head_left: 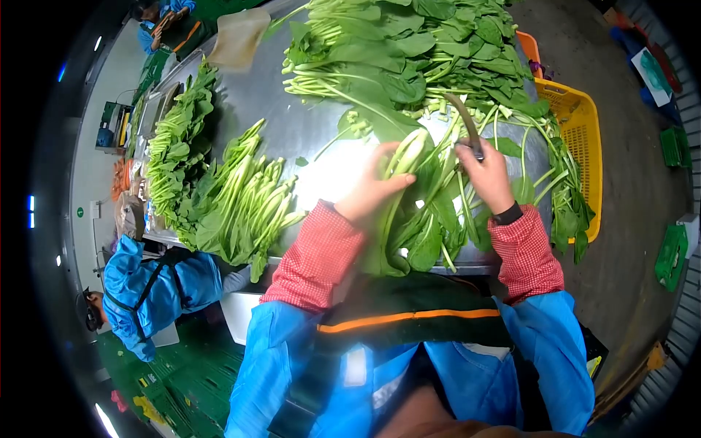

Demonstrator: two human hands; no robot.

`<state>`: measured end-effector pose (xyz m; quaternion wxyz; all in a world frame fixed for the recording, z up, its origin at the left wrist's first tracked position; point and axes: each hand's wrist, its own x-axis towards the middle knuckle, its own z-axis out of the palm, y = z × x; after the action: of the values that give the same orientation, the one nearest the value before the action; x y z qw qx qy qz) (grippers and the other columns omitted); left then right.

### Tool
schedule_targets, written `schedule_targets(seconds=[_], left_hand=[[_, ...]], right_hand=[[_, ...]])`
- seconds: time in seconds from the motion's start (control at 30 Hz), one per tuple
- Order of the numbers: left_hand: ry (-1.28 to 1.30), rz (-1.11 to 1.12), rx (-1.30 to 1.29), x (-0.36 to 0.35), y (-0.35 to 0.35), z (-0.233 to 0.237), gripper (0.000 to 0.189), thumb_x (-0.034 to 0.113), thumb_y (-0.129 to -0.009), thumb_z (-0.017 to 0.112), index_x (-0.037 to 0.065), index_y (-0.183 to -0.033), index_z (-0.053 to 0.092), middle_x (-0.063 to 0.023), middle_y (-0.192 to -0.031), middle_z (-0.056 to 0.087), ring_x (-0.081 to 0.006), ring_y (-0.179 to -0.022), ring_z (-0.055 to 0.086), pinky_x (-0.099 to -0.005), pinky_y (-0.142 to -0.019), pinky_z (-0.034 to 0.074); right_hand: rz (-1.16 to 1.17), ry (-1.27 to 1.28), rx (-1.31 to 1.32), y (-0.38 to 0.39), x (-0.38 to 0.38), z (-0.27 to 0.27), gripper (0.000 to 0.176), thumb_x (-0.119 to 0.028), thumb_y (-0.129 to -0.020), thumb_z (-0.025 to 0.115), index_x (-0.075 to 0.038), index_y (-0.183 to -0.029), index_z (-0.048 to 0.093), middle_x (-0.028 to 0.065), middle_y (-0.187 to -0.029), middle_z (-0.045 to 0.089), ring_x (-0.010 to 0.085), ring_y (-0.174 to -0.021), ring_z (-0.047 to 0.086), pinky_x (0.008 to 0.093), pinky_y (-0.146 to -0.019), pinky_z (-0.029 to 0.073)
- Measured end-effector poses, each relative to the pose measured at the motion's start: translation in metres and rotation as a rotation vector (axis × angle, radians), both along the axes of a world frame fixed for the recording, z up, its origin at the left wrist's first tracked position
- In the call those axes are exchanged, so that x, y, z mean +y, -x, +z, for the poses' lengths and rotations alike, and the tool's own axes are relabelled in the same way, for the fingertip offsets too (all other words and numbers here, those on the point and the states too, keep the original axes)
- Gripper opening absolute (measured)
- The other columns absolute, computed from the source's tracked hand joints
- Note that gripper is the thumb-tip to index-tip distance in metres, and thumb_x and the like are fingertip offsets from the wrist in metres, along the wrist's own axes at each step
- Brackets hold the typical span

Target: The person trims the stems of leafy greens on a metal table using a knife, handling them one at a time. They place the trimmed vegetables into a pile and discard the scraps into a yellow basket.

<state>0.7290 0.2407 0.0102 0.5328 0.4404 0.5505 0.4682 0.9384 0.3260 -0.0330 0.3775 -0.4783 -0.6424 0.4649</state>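
My left hand [376, 184] is wrapped round a leafy green vegetable [411, 155], its pale stem end pointing up and its leaves hanging toward the table's front edge. In my right hand [485, 174] is a curved knife [465, 118], its blade pointing up and away from me. Loose stems and leaves [438, 219] lie between and below my hands. Just beyond them a large pile of greens [401, 51] covers the back of the metal table [274, 91].
Bunches of greens [248, 197] and another row [179, 153] lie at the left. A yellow crate [590, 131] stands against the right side, under trailing stems. A person in blue [157, 288] is at the lower left, another [164, 25] at the far left corner.
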Motion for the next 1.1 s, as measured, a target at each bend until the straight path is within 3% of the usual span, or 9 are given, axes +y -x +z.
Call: schedule_targets(seconds=[0.23,0.33,0.47,0.6,0.67,0.77,0.83,1.03,1.1], left_hand=[[-0.025,-0.001,-0.014,0.007,0.005,-0.006,0.018,0.013,-0.088,0.064,0.005,-0.104,0.062,0.0028,-0.089,0.061,-0.0051,-0.078,0.053,-0.022,-0.069,0.045],[-0.109,-0.009,0.373,0.012,0.026,-0.012,0.011,0.014,-0.087,0.065,0.005,-0.093,0.065,0.0017,-0.084,0.061,-0.0063,-0.077,0.054,-0.023,-0.068,0.044],[-0.473,0.142,0.997,0.012,0.039,-0.004,0.016,0.021,-0.078,0.071,0.007,-0.081,0.067,-0.0089,-0.075,0.059,-0.0274,-0.074,0.056,-0.0375,-0.066,0.045],[-0.482,0.23,1.053,0.018,0.056,-0.013,0.013,0.021,-0.078,0.069,0.008,-0.078,0.067,-0.0059,-0.079,0.059,-0.0278,-0.08,0.054,-0.0399,-0.067,0.045],[-0.369,0.202,1.022,0.016,0.07,-0.017,0.036,0.029,-0.074,0.075,0.007,-0.1,0.064,-0.0131,-0.1,0.057,-0.032,-0.095,0.053,-0.0403,-0.08,0.046],[-0.385,0.192,0.789,0.015,0.064,-0.014,0.085,0.034,-0.07,0.079,0.005,-0.138,0.039,-0.0226,-0.127,0.044,-0.0348,-0.117,0.046,-0.0415,-0.099,0.039],[-0.27,-0.002,0.423,0.007,0.048,0.016,0.089,0.035,-0.068,0.081,0.003,-0.139,0.037,-0.0205,-0.134,0.043,-0.0313,-0.124,0.043,-0.0401,-0.103,0.035],[-0.191,-0.072,0.551,-0.02,0.06,0.05,0.053,0.027,-0.079,0.072,0.001,-0.121,0.054,-0.0181,-0.093,0.063,-0.031,-0.087,0.062,-0.0368,-0.081,0.049],[-0.402,0.046,0.955,-0.036,0.084,0.08,0.034,0.019,-0.075,0.07,0.004,-0.103,0.058,-0.013,-0.079,0.061,-0.0308,-0.074,0.06,-0.0393,-0.068,0.048]], right_hand=[[0.368,0.136,0.149,0.034,0.008,0.051,0.03,-0.02,-0.081,0.071,-0.001,-0.103,0.064,0.0014,-0.085,0.066,0.0073,-0.075,0.057,0.0249,-0.07,0.048],[0.412,0.15,0.119,0.036,0.004,0.053,0.029,-0.02,-0.081,0.07,0.0,-0.101,0.064,-0.0003,-0.079,0.063,0.0069,-0.07,0.054,0.024,-0.066,0.046],[0.537,0.218,-0.02,0.035,0.007,0.044,0.024,-0.019,-0.078,0.07,-0.001,-0.092,0.063,-0.0026,-0.07,0.055,0.0059,-0.062,0.046,0.0229,-0.057,0.04],[0.492,0.369,0.142,0.04,0.004,0.07,0.019,-0.015,-0.079,0.069,-0.002,-0.091,0.062,-0.0042,-0.069,0.054,0.0046,-0.061,0.047,0.0218,-0.055,0.038],[0.474,0.306,0.209,0.038,0.008,0.068,0.017,-0.015,-0.084,0.065,-0.005,-0.095,0.059,-0.0066,-0.062,0.049,0.0018,-0.045,0.039,0.0189,-0.04,0.027],[0.357,0.207,0.063,0.054,0.006,0.072,0.021,-0.014,-0.079,0.07,-0.002,-0.094,0.061,-0.0061,-0.067,0.051,0.0031,-0.058,0.043,0.021,-0.051,0.034],[0.359,0.052,0.047,0.07,0.003,0.064,0.021,-0.014,-0.08,0.07,-0.001,-0.094,0.062,-0.0052,-0.067,0.052,0.004,-0.059,0.044,0.0219,-0.053,0.035],[0.316,0.245,0.324,0.087,0.001,0.059,0.021,-0.02,-0.092,0.062,-0.002,-0.102,0.06,-0.0042,-0.066,0.051,0.0019,-0.046,0.04,0.0167,-0.04,0.03],[0.284,0.249,0.251,0.087,0.009,0.043,0.021,-0.021,-0.092,0.062,-0.001,-0.099,0.061,-0.0062,-0.063,0.048,0.0018,-0.046,0.039,0.0181,-0.041,0.028]])
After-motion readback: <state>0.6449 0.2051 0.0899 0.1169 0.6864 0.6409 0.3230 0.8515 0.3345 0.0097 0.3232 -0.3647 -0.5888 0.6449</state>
